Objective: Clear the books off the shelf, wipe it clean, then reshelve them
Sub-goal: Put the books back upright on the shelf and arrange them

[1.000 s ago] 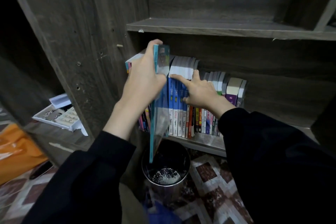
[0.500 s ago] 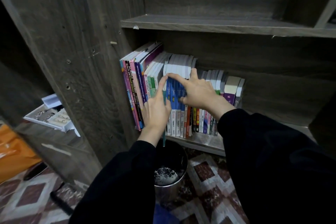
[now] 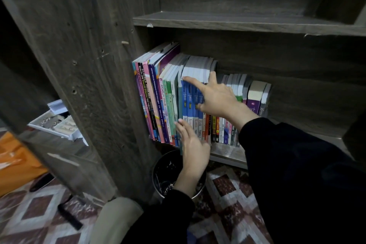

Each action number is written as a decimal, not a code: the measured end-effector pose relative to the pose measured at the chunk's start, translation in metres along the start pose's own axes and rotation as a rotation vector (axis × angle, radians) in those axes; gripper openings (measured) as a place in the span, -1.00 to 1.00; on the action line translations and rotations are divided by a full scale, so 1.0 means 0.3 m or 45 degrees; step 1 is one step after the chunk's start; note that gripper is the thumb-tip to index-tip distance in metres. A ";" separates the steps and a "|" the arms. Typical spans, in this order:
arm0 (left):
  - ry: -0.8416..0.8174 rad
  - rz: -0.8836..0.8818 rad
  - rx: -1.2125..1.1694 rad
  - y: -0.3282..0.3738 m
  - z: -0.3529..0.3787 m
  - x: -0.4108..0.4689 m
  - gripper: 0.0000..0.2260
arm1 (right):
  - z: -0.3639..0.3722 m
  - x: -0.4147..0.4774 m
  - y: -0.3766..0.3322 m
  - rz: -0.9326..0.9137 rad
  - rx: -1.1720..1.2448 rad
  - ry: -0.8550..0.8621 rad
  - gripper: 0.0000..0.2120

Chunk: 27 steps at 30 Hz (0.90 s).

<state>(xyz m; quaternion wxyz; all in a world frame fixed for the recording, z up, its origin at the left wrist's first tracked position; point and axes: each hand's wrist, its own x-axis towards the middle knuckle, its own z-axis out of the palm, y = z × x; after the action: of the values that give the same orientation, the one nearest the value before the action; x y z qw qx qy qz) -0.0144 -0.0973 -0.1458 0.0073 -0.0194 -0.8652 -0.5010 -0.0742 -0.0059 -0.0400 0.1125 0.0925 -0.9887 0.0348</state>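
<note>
A row of upright books [image 3: 158,103] fills the left part of the lower shelf [image 3: 227,153] of a dark wooden bookcase. A thin teal book [image 3: 179,101] stands slotted between green-spined books and the blue books [image 3: 190,105]. My left hand [image 3: 193,144] presses with straight fingers against the lower spines there. My right hand [image 3: 215,97] lies on the blue books' spines, its index finger stretched to their top edge. Smaller books [image 3: 223,130] and a purple one [image 3: 254,99] stand further right.
The shelf above [image 3: 237,22] shows bare board. A round metal bin [image 3: 168,174] stands on the patterned floor just below the shelf. At left sit a white tray [image 3: 53,125] of small items, an orange bag [image 3: 13,164] and a black comb-like object [image 3: 69,217].
My left hand brought the thin teal book down from in front of the shelf and slid it into the row; now it pushes the spine in flat. My right hand stayed on the blue books.
</note>
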 end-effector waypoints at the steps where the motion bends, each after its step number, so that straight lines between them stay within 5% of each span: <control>1: -0.031 -0.024 0.003 0.014 -0.003 0.023 -0.17 | 0.001 0.002 0.000 -0.002 -0.003 0.002 -0.17; 15: -0.282 -0.533 -0.506 0.030 -0.017 0.131 -0.14 | -0.002 0.001 -0.009 -0.021 -0.009 0.015 -0.21; 20: -0.271 -0.537 -0.845 0.012 0.007 0.137 -0.15 | 0.000 0.005 -0.009 -0.022 -0.017 0.008 -0.20; 27: -0.238 -0.559 -0.913 0.011 -0.028 0.117 -0.17 | 0.000 0.012 -0.018 -0.009 0.000 0.014 -0.20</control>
<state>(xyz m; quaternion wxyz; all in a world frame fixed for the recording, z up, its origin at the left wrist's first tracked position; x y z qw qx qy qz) -0.0495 -0.1020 -0.1377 -0.1851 0.1184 -0.6169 -0.7558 -0.0767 -0.0118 -0.0390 0.1181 0.0956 -0.9878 0.0348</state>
